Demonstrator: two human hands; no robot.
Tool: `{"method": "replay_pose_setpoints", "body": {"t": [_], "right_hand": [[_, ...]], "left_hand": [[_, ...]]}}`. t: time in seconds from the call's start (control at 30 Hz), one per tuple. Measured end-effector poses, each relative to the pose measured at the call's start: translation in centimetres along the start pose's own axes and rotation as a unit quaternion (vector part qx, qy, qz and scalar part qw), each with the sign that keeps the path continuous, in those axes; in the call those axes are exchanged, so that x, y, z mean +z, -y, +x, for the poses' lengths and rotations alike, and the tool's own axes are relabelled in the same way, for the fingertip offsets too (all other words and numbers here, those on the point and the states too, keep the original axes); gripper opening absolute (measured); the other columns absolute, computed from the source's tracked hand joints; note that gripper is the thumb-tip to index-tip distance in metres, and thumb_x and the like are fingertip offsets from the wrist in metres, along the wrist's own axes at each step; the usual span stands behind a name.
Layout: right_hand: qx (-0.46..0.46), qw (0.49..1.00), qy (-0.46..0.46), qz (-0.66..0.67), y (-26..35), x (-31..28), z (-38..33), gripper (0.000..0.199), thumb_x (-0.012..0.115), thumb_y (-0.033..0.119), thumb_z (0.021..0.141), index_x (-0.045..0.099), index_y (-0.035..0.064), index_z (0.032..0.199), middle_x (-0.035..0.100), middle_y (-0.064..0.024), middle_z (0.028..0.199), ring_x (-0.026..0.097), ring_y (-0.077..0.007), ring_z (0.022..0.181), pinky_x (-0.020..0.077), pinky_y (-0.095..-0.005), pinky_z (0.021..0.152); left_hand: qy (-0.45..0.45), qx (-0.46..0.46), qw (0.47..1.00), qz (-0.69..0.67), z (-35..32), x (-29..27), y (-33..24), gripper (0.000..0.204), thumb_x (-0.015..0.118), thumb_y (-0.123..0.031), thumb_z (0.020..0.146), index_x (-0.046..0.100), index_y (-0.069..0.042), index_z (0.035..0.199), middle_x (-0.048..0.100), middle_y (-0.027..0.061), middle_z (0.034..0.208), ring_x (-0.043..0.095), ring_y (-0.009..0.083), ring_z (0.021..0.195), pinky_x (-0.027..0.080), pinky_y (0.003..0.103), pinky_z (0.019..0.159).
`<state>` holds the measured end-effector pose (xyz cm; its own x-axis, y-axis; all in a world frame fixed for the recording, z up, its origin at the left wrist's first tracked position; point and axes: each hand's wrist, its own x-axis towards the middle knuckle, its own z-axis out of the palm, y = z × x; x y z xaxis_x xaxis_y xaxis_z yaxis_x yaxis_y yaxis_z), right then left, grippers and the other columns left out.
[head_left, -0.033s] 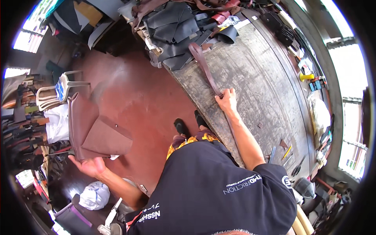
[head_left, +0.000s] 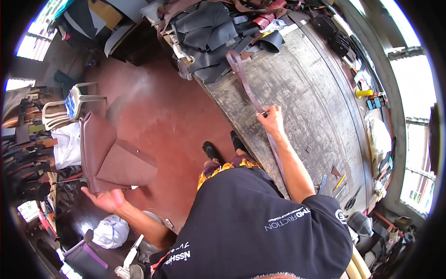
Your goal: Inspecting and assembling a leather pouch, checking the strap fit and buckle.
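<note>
On the worktable to my right, my right hand [head_left: 272,120] is closed on a long brown leather strap [head_left: 247,88]. A small dark piece, perhaps a buckle, shows at its fingertips. The strap's far end bends into a loop near the scrap pile, and its other end runs back beside my forearm. Low on the left, my left hand [head_left: 110,201] is palm up with its fingers stretched out. It is by the lower edge of a folded brown leather piece [head_left: 125,167] with a flap and a small stud; whether they touch, I cannot tell.
Black and brown leather scraps [head_left: 204,28] are heaped on the worktable's [head_left: 311,93] far end. A yellow pencil [head_left: 340,180], a blue ruler [head_left: 323,183] and dark scissors [head_left: 355,197] lie on the right. White plastic chairs [head_left: 88,97] stand at left on the red floor [head_left: 162,107].
My right hand has shifted very slightly to the right with the strap, whose looped end has turned a little and opened wider. The left hand is nearly where it was.
</note>
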<state>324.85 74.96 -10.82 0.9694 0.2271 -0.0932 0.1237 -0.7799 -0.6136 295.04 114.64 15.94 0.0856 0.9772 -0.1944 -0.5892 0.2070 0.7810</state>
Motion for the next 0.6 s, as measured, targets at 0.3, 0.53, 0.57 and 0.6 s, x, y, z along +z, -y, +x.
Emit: {"method": "replay_pose_setpoints", "body": {"t": [0.3,0.53,0.57,0.6], "right_hand": [[0.0,0.948,0.041,0.317,15.2,-17.4,-1.0,0.035,0.068,0.022,0.087,0.047,0.003,0.107,0.066,-0.0101,0.078,0.053,-0.0086,0.055,0.0418,-0.0204,0.055],[-0.181,0.95,0.131,0.218,33.1,-14.6,-3.9,0.033,0.068,0.021,0.09,0.047,0.0051,0.111,0.067,-0.0054,0.083,0.045,-0.0024,0.054,0.0354,-0.0167,0.051],[-0.207,0.943,0.155,0.208,35.9,-12.7,-4.8,0.035,0.071,0.017,0.087,0.049,0.0059,0.111,0.068,-0.0057,0.081,0.047,-0.0028,0.052,0.0347,-0.0168,0.049],[-0.229,0.932,0.185,0.211,38.2,-11.1,-5.7,0.035,0.071,0.018,0.087,0.049,0.0063,0.112,0.068,-0.0058,0.082,0.047,-0.0031,0.052,0.035,-0.0171,0.049]], "left_hand": [[-0.089,0.031,0.995,-0.043,4.6,-8.9,-4.1,0.061,0.052,-0.04,0.095,0.041,0.003,0.138,0.044,0.0148,0.143,0.041,0.0304,0.132,0.024,0.047,0.114],[0.179,-0.016,0.951,-0.254,8.2,-23.5,-12.4,0.06,0.051,-0.046,0.095,0.051,0.001,0.131,0.054,0.0142,0.135,0.047,0.0289,0.127,0.027,0.045,0.112],[0.202,-0.009,0.944,-0.262,7.1,-25.4,-13.9,0.061,0.05,-0.047,0.095,0.05,0.002,0.131,0.054,0.0144,0.135,0.048,0.0294,0.127,0.028,0.046,0.112],[0.174,-0.01,0.958,-0.228,6.2,-27.9,-15.3,0.063,0.05,-0.048,0.095,0.05,0.004,0.13,0.054,0.015,0.134,0.049,0.0293,0.125,0.032,0.046,0.11]]}}
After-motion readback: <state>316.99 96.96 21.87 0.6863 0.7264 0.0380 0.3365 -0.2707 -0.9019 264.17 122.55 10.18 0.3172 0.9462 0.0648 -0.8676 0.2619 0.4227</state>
